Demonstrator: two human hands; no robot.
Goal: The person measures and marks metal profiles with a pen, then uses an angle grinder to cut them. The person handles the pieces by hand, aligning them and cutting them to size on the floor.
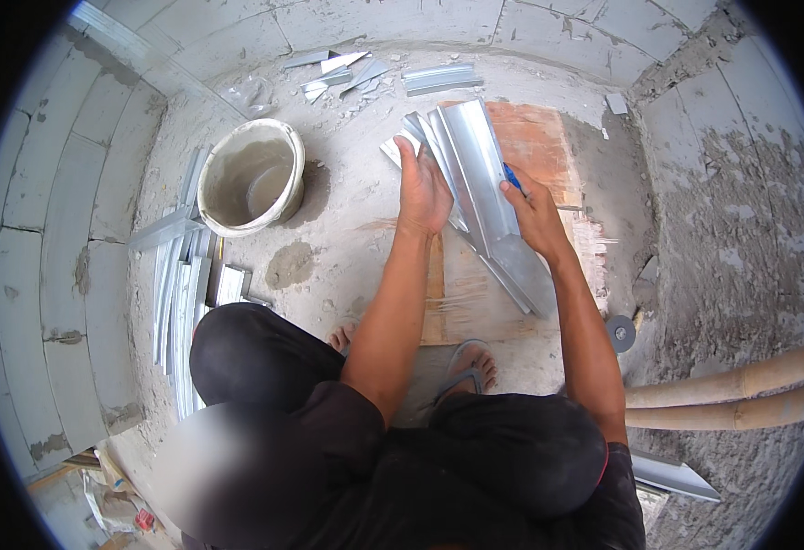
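Left hand (423, 188) flat, fingers together, pressing the metal channel (484, 174) right of the bucket (251, 174); right hand (535, 215) pinches a blue marker (510, 177) – prob. light, stiff, sharp-edged; hold by flanges.

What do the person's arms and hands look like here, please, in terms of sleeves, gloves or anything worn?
Both forearms are bare, coming up from the lower edge. The left hand and right hand wear no gloves, and no watch, ring or band shows on either wrist. A dark short-sleeved shirt ends above the elbows.
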